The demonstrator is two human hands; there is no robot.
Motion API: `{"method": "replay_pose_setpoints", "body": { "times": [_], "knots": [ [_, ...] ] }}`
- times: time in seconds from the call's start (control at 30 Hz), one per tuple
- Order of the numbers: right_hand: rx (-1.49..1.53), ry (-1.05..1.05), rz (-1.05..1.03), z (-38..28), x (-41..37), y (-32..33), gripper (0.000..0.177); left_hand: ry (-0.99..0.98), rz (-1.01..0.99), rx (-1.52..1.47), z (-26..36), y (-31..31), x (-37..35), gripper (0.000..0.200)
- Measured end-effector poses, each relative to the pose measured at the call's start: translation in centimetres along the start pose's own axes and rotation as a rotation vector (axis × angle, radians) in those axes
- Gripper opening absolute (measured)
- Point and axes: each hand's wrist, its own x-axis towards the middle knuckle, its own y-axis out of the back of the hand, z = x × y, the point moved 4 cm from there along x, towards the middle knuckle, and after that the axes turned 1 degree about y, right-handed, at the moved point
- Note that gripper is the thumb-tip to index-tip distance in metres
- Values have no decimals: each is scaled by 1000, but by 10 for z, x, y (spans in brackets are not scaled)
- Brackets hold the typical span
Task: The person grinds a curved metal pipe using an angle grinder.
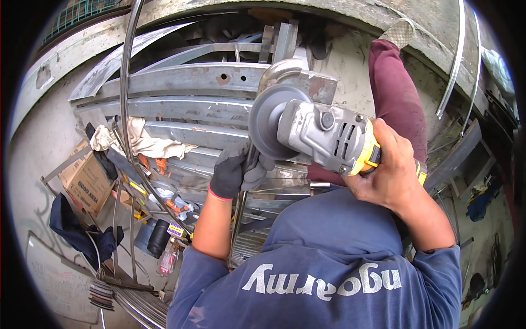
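Note:
My right hand, bare, is wrapped around an angle grinder with a grey metal head and a yellow-and-black body. Its round grey disc points to the left and overlaps a bent metal tube in this view. In a dark grey glove with a red cuff, my left hand is closed around that tube, just below the disc. The tube's curved upper end shows above the disc, beside a flat metal plate.
Grey metal bars form a slatted surface ahead. A pale cloth lies at left, near a cardboard box, a black spool and a clear bottle. A long curved tube rises at left; more tubes stand at right.

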Motion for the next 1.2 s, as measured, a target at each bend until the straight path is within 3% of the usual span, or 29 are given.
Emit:
{"method": "replay_pose_setpoints", "body": {
  "times": [0.4,0.6,0.8,1.0,1.1,1.2],
  "knots": [
    [30,23,21,3,0,-2,63,40,1,-93,-5,5,1,68],
    [31,9,17,3,1,-1,63,50,-96,-192,1,-3,5,65],
    [19,8,-12,2,0,0,63,6,-73,-134,-2,-1,2,63],
    [37,17,-1,2,1,0,63,-67,144,48,-1,-3,0,63],
    [32,1,-5,1,2,1,63,-19,60,18,2,-3,0,66],
    [30,12,-2,1,2,1,62,-21,127,33,0,-2,-1,68]
  ]
}}
